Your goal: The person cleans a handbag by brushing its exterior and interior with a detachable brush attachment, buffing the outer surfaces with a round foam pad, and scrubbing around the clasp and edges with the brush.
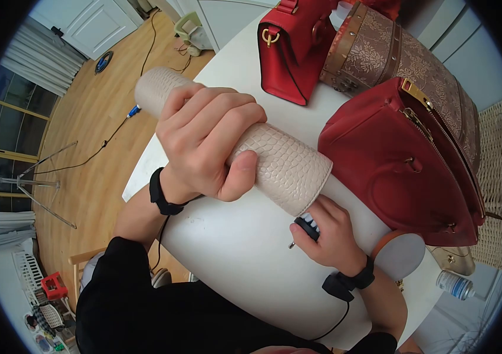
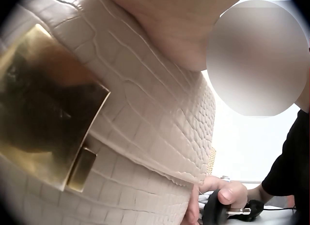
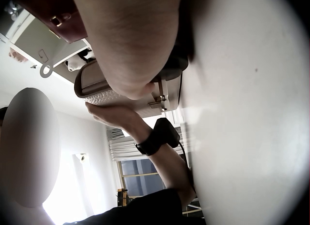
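Observation:
My left hand [image 1: 209, 138] grips a beige crocodile-patterned handbag [image 1: 286, 168] from above, fingers wrapped over its top and thumb toward me. The bag slants across the white table [image 1: 227, 259]. A gold clasp [image 2: 48, 108] shows large on its front in the left wrist view. By the bag's near right end, my right hand [image 1: 336, 236] holds a small black tool [image 1: 306, 229] with white parts and a thin metal tip between thumb and fingers. Its exact kind I cannot tell. In the right wrist view the beige bag [image 3: 87, 82] is partly behind the hand.
Right of the beige bag lie a dark red handbag [image 1: 374, 159] and a bright red bag [image 1: 292, 53]. Behind them stands a patterned brown trunk [image 1: 374, 50]. A round disc [image 1: 401, 255] and a white bottle [image 1: 454, 285] are at the right. Cables run from both wrists.

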`<state>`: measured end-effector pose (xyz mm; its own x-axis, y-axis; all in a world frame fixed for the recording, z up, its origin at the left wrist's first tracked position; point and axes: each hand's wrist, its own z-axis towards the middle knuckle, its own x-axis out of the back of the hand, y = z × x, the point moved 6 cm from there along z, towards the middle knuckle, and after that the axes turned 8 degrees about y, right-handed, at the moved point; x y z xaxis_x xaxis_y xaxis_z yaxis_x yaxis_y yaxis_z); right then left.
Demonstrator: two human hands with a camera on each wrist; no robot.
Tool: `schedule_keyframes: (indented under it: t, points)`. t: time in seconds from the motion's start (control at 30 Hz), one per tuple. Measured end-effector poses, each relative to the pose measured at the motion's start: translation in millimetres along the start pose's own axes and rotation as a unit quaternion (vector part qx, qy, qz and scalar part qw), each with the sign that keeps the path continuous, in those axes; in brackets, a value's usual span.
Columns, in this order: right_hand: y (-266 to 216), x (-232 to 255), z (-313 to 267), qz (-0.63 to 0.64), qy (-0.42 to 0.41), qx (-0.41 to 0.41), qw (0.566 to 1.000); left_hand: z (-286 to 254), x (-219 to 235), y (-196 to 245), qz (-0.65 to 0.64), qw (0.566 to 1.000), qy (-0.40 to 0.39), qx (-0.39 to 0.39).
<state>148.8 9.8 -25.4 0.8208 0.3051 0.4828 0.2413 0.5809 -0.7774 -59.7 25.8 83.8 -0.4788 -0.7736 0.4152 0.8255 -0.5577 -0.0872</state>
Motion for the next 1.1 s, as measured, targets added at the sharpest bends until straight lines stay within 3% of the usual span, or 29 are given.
schedule_keyframes:
  t: [0.37, 0.43, 0.5, 0.57, 0.7, 0.77, 0.83, 0.9, 0.97, 1.0, 1.03, 1.1]
  points:
    - [5.7, -2.2, -2.1, 0.015, -0.014, -0.010, 1.000, 1.6, 8.4, -16.0, -0.177, 0.983, -0.043, -0.012]
    - [5.8, -3.8, -2.9, 0.019, -0.024, -0.011, 0.999, 3.0, 10.1, -18.8, -0.292, 0.954, -0.065, 0.005]
    - [8.7, 2.5, -1.2, 0.056, 0.039, -0.064, 0.996, 4.3, 11.4, -16.8, -0.316, 0.947, -0.057, 0.020]
    - [14.1, 5.4, -3.6, 0.056, 0.058, -0.077, 0.994, 5.1, 11.6, -12.4, -0.421, 0.904, -0.071, 0.012]
    - [15.6, 5.0, -5.0, 0.057, 0.063, -0.101, 0.991, -0.6, 0.6, -17.9, -0.507, 0.856, -0.039, 0.094]
    - [13.8, 3.8, -4.5, 0.052, 0.053, -0.098, 0.992, -12.9, -16.2, -30.8, -0.475, 0.871, -0.066, 0.110]
    - [11.9, 3.8, -3.8, 0.046, 0.045, -0.090, 0.994, -16.9, -26.7, -43.6, -0.363, 0.928, -0.012, 0.084]
    - [13.7, 3.4, -4.6, 0.056, 0.041, -0.116, 0.991, -28.7, -33.3, -53.3, -0.355, 0.929, -0.042, 0.093]
    - [10.7, 5.0, -2.3, 0.051, 0.040, -0.097, 0.993, -38.1, -43.0, -62.4, -0.369, 0.906, 0.015, 0.208]
    - [8.8, 6.0, -0.8, 0.044, 0.043, -0.078, 0.995, -43.7, -48.9, -65.0, -0.417, 0.876, 0.030, 0.241]
    - [10.3, 4.9, -1.0, 0.046, 0.038, -0.076, 0.995, -49.1, -54.2, -61.5, -0.413, 0.877, 0.031, 0.244]
    - [12.0, 7.9, -1.9, 0.055, 0.075, -0.060, 0.994, -65.9, -71.5, -63.7, -0.546, 0.736, 0.071, 0.393]
